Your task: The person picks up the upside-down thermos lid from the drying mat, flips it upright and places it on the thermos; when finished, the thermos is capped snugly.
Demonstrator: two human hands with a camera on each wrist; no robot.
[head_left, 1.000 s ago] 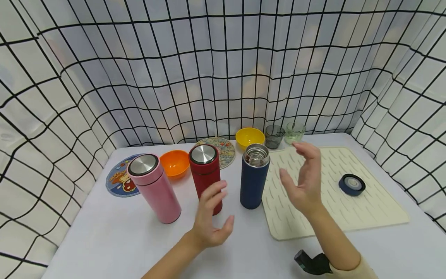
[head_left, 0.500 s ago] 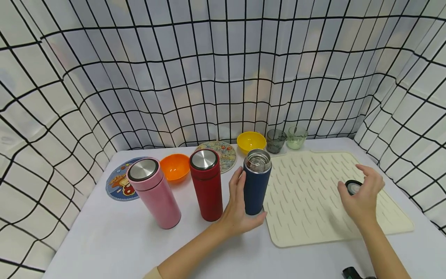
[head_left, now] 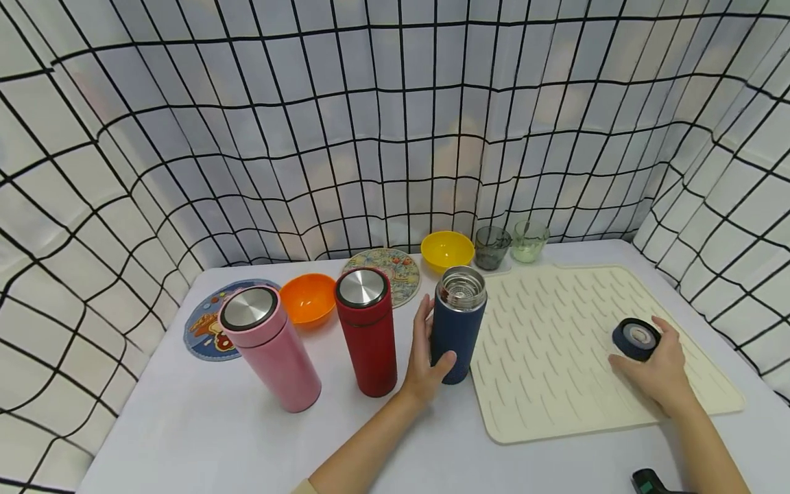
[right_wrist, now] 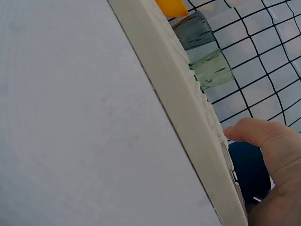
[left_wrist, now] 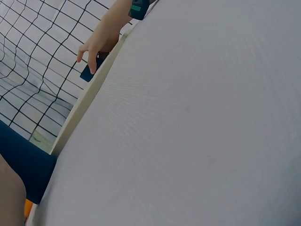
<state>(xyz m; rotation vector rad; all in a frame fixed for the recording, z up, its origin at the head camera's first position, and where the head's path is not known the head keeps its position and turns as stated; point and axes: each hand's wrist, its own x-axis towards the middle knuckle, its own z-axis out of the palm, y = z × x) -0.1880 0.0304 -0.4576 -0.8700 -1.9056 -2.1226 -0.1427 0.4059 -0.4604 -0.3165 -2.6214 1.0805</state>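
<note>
A dark blue thermos bottle (head_left: 458, 336) stands upright without its lid, its steel mouth showing. My left hand (head_left: 426, 367) holds it from the left, thumb across the front and fingers along the far left side. On the cream mat, my right hand (head_left: 657, 363) grips the round blue bottle lid (head_left: 636, 339), thumb at its near left and fingers at its right. In the left wrist view the right hand's fingers come down over the lid (left_wrist: 89, 71). A red thermos bottle (head_left: 368, 336) stands capped left of the blue one, and a pink thermos bottle (head_left: 278, 357) beyond it.
The ribbed cream mat (head_left: 549, 384) covers the table's right side. Along the back are a yellow bowl (head_left: 447, 252), a grey glass (head_left: 492, 248), a green glass (head_left: 529, 241) and a round patterned mat (head_left: 404, 274). An orange bowl (head_left: 308, 302) and a blue picture mat (head_left: 206, 329) lie left.
My left hand has moved right from beside the red bottle to hold the blue one. My right hand has gone from above the mat's left part, right and down to the lid.
</note>
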